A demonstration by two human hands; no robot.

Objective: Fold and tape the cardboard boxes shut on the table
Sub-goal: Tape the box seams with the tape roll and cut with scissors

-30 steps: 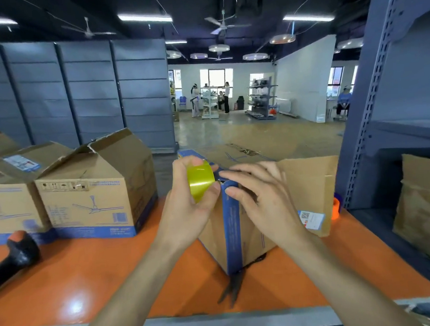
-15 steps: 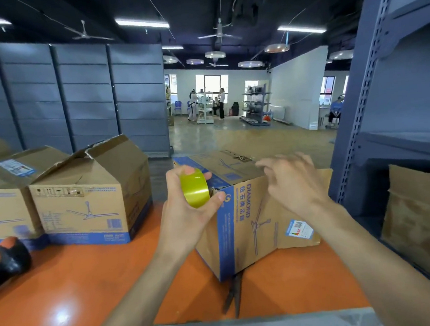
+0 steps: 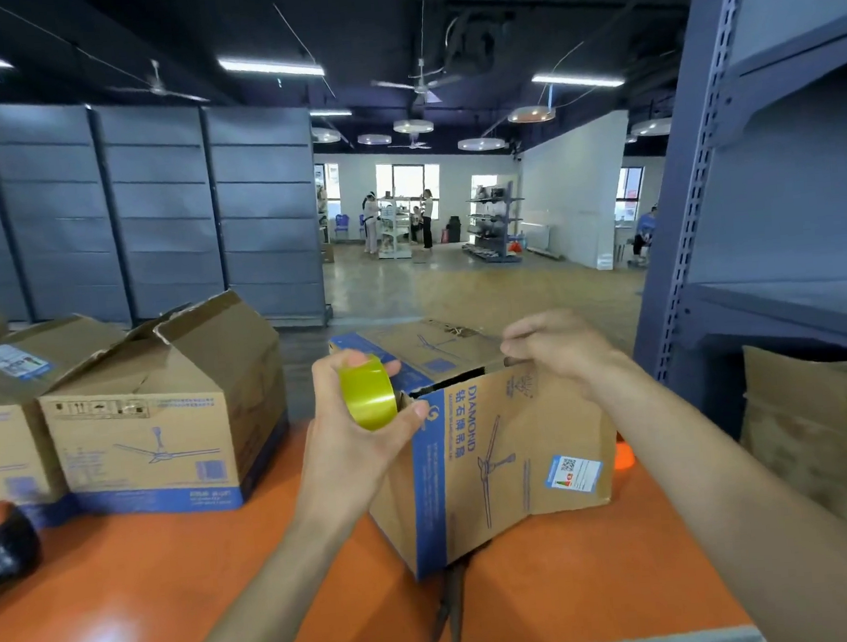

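A brown cardboard box (image 3: 506, 460) with blue edging and a fan drawing stands on the orange table (image 3: 179, 588) in front of me. My left hand (image 3: 354, 441) grips a roll of yellow tape (image 3: 369, 397) at the box's near top corner. My right hand (image 3: 559, 349) pinches the top edge of the box's far side, fingers curled over the flap. A dark gap shows under the top flap between my hands.
Two more cardboard boxes (image 3: 167, 414) with raised flaps stand at the left. Scissors (image 3: 451, 609) lie on the table under the box's near corner. A black and orange object (image 3: 1, 546) lies at the far left. Grey shelving (image 3: 782, 245) with cardboard rises at the right.
My right hand has slid from the box's near corner along the top to its far edge. The box has turned, showing its long side. The left hand keeps the tape roll in place.
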